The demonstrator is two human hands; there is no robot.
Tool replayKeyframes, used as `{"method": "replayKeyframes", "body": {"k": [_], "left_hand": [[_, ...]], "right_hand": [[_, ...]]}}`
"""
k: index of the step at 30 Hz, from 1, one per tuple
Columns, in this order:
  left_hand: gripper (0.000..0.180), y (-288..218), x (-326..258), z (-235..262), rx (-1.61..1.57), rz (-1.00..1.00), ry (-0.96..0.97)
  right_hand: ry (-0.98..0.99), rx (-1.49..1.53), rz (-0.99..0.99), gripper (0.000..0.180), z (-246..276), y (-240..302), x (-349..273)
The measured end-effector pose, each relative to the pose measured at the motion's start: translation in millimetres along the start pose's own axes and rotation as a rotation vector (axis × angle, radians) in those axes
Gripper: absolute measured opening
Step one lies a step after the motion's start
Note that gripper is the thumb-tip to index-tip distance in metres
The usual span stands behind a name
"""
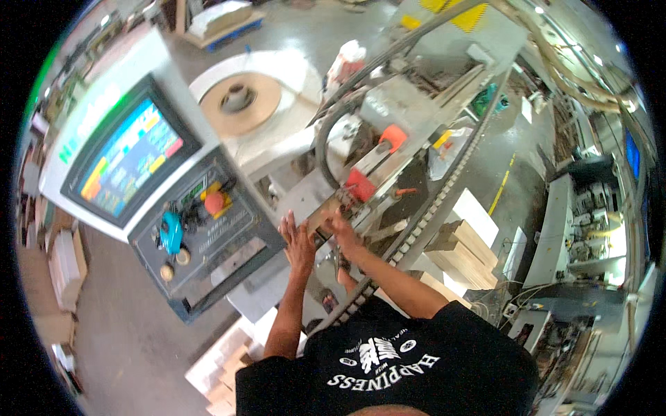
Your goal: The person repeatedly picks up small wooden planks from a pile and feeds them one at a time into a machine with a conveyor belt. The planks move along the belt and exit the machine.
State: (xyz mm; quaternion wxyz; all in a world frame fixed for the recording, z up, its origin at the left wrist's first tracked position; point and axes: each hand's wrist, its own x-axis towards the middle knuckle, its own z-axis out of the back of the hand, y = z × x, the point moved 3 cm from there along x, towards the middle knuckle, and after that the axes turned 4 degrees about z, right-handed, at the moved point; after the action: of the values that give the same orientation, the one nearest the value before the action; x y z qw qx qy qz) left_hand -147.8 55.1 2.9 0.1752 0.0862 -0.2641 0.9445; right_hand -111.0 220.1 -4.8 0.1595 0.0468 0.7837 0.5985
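Note:
At the feed end of a machine, a small brown wooden panel (325,210) lies by the red guards. My left hand (300,244) is at the panel's near left side, its fingers stretched out and apart. My right hand (342,234) rests at the panel's right side with its fingers reaching forward, partly blurred. Neither hand is visibly wrapped round the panel. Just beyond them sit a red guard (361,185) and an orange-red guard (393,138) on the machine.
Left of my hands stands a control console with a lit screen (128,156), a red stop button (216,202) and a teal tool (171,232). Behind it is a large tape roll (260,104). A cable chain (423,220) runs along my right, beside stacked boards (461,253).

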Motion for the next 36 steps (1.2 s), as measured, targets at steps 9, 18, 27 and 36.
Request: {"method": "replayKeyframes", "body": {"k": [9,18,27,36], "left_hand": [[0.057,-32,37,0,0.011,-0.075,-0.120],[0.038,18,-73,37,0.020,-0.039,-0.270],[0.037,-38,-150,35,-0.151,-0.037,0.101],[0.054,-128,-117,66,-0.321,-0.315,0.183]], "right_hand": [[0.161,-0.800,0.232,0.057,60,49,-115],[-0.050,-1.395,0.027,0.101,233,90,-273],[-0.118,-1.584,-0.417,0.091,295,56,-344],[-0.129,-1.576,-0.060,0.064,218,103,-286]]}}
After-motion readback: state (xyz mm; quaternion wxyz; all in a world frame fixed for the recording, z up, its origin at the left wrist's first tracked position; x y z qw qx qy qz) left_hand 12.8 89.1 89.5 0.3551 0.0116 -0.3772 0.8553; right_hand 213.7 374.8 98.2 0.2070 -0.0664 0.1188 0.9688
